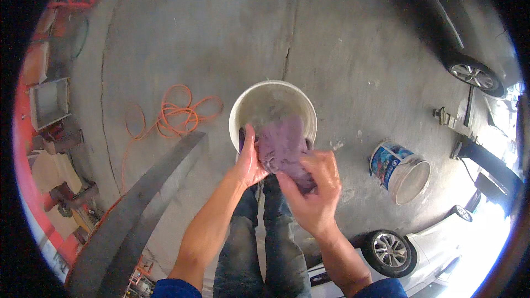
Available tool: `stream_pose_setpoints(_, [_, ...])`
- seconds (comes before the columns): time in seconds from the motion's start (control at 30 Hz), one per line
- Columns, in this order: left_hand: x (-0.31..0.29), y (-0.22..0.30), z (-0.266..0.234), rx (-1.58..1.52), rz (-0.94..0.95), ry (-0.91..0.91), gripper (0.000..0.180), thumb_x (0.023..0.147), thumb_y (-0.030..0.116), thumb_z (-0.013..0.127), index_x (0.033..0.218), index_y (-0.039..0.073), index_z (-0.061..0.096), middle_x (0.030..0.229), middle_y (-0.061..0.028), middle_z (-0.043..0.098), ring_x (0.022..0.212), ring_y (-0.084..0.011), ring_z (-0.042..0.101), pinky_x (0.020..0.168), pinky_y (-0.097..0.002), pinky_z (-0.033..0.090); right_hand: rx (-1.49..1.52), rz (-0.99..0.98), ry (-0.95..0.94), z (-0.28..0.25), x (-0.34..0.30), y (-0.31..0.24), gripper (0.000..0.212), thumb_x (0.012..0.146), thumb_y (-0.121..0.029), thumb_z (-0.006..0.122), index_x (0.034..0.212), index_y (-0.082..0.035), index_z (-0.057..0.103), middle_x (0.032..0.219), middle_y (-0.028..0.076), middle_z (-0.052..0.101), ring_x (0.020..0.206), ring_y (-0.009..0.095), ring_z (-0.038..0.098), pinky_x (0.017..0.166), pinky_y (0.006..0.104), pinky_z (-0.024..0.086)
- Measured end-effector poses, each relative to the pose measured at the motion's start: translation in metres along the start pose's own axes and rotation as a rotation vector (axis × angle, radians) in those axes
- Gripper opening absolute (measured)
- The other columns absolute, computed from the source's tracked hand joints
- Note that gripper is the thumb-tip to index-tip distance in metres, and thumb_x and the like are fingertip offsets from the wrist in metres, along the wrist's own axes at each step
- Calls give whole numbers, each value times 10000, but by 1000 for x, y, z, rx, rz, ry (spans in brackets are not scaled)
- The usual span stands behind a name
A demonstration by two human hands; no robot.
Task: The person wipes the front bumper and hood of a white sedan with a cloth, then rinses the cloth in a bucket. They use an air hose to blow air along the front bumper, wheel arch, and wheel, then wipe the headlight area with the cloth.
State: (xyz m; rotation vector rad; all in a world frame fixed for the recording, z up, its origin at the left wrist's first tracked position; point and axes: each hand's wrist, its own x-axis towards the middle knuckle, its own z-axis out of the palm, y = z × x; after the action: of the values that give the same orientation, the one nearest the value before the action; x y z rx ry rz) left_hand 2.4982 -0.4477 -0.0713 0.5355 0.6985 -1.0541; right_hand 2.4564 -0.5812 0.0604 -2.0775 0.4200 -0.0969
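Note:
A wet-looking purple cloth [282, 142] is bunched between my two hands, over the near side of a white bucket [239, 111]. My left hand [251, 160] supports the cloth's left side, thumb up and the other fingers partly hidden beneath it. My right hand [316, 190] is closed on the cloth's lower right part, its fingers slightly blurred. Both hands look wet. Inside the bucket there seems to be greyish water, partly covered by the cloth.
A labelled bucket [385, 161] lies tipped on the concrete floor at right. An orange hose or cord [175, 115] is coiled at left, beyond a dark grey beam [141, 209]. A white car [430, 243] and a dark car [441, 16] stand at right.

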Motion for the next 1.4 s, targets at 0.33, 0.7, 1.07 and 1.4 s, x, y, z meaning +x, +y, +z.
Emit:
stream_pose_setpoints(0.33, [-25,-12,-19,-235,-31,-115,339,905,252,720,1122,15,611,898,-100,657,832,-230,651,806,-391,537,59,16,-311,-61,-21,-45,205,758,-32,786,957,-72,758,878,113,736,778,284,715,689,343,565])
stream_pose_setpoints(0.7, [-37,-13,-3,-122,-156,-240,271,854,250,670,978,14,621,736,-35,575,683,-155,511,690,-312,438,515,-424,91,-26,-33,-92,167,787,-190,828,875,-66,757,703,59,661,635,199,662,500,323,508])
stream_pose_setpoints(1.07, [-36,9,18,-38,-388,-496,354,870,279,762,1010,2,592,799,-77,567,624,-148,504,572,-321,414,965,291,-249,3,36,69,976,649,-404,920,1422,-2,480,1415,172,546,1301,356,552,1056,504,482])
stream_pose_setpoints(1.4, [58,-1,-18,1357,22,-3,380,736,338,849,940,48,712,861,-123,734,765,-290,712,693,-408,571,723,634,-198,68,52,164,412,704,-20,846,1066,-33,651,937,59,671,867,188,656,739,360,552])
